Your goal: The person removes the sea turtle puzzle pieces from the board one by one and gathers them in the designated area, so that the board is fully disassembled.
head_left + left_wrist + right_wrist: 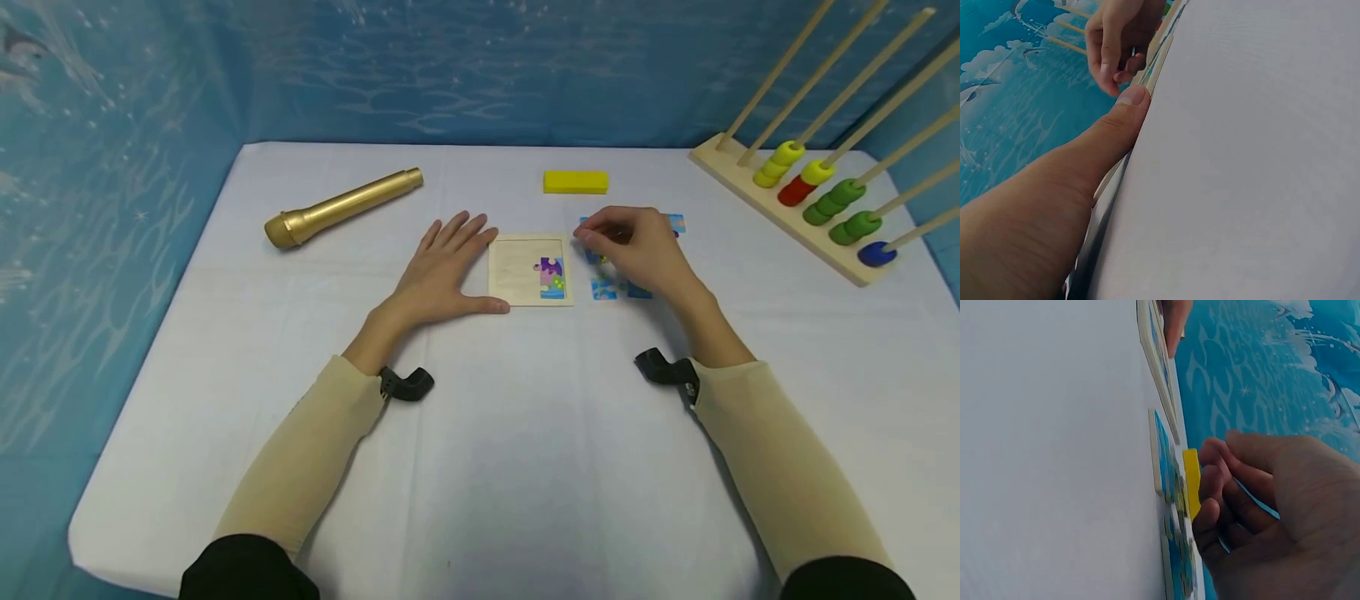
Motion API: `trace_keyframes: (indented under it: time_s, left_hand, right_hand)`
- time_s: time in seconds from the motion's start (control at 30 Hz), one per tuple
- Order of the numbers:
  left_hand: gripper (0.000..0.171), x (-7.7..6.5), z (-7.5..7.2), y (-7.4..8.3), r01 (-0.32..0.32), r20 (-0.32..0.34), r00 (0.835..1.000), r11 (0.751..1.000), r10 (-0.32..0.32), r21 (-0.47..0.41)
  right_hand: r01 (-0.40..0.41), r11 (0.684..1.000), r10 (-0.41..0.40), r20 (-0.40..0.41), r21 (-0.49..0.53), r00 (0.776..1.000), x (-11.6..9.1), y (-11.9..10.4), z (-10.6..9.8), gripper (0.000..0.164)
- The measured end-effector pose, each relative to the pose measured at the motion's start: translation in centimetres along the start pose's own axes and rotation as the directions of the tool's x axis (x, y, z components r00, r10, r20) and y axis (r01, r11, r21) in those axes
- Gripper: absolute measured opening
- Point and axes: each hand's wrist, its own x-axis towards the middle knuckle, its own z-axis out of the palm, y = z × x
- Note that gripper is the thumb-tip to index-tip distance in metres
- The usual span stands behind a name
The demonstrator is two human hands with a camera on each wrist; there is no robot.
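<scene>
In the head view, a square wooden puzzle tray (513, 271) lies at mid-table with a few joined pieces (552, 279) in its lower right, purple, green and blue. My left hand (438, 279) is spread at its left side, the thumb (1132, 100) along the near edge and straight fingers by the upper left corner. Over loose blue puzzle pieces (603, 289) right of the tray hovers my right hand (637, 246), fingers loosely bent. The right wrist view shows nothing between its thumb and fingertips (1209, 509). This hand partly hides the loose pieces.
A gold microphone-shaped object (345, 207) lies at the back left. Behind the tray is a yellow block (576, 182). At the back right stands a wooden bead counter (787, 208) with tall rods and colored beads. Blue sea-patterned cloth (450, 75) hangs behind the white table.
</scene>
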Motion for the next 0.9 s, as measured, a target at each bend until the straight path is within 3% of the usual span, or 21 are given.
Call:
trace_keyframes:
  time_s: [0.23,0.6,0.9]
  left_hand:
    - [0.114,0.0,0.1,-0.1,0.007,0.005,1.0,1.0,-0.007,0.002]
    - [0.113,0.0,0.0,-0.1,0.014,0.008,1.0,1.0,-0.014,-0.005]
    - [0.114,0.0,0.0,0.0,0.014,0.013,1.0,1.0,-0.014,0.005]
  right_hand:
    - [-0.006,1.0,0.005,0.137,0.0,0.991,-0.1,-0.5,0.5,0.021]
    - [0.023,0.999,-0.016,0.225,-0.028,0.974,-0.1,-0.8,0.8,0.034]
    - [0.008,1.0,-0.003,0.258,-0.021,0.966,-0.1,-1.3,0.9,0.035]
